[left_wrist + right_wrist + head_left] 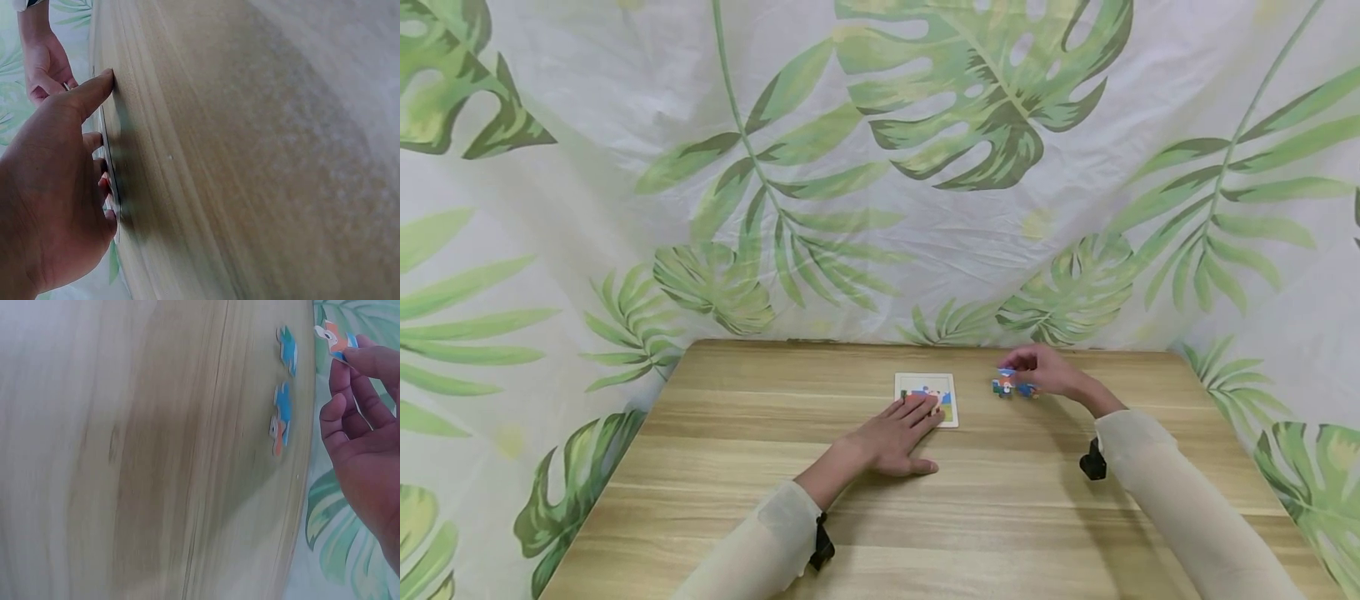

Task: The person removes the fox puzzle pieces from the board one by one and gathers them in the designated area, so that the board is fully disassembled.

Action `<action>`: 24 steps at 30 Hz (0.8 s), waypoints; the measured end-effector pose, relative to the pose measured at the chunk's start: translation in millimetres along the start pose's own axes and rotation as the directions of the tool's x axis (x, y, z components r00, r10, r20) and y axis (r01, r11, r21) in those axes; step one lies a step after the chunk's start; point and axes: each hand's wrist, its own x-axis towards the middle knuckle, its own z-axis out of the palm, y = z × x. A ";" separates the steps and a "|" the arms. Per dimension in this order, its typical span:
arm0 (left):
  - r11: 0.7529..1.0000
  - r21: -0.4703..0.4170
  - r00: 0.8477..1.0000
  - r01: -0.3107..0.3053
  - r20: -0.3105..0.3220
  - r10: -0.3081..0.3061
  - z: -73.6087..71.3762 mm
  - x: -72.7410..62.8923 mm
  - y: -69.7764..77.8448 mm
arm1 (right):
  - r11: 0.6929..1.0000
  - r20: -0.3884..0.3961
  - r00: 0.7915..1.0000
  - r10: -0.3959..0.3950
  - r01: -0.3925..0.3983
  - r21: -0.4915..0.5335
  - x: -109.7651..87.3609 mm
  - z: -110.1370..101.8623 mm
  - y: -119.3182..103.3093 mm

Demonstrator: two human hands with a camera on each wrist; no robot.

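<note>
My left hand lies with fingers spread over a small picture board with a white border, covering its lower left part. In the left wrist view the fingers of my left hand meet the board edge-on, thumb apart from them. To the right, my right hand pinches a small orange, white and blue puzzle piece between thumb and fingertips, above the table. Below it in the head view are more loose pieces: in the right wrist view, a blue-green piece and a blue and orange piece lie on the wood.
The wooden table ends at its back edge just behind the right hand. A leaf-patterned cloth hangs behind and around the table. Each wrist wears a small black camera, seen beneath the right sleeve and left sleeve.
</note>
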 end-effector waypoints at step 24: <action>0.999 -0.043 1.000 0.004 -0.006 -0.005 0.1 -1.4 0.5 | 0.999 -0.039 0.998 0.045 -0.046 -0.025 -36.1 -28.2 25.7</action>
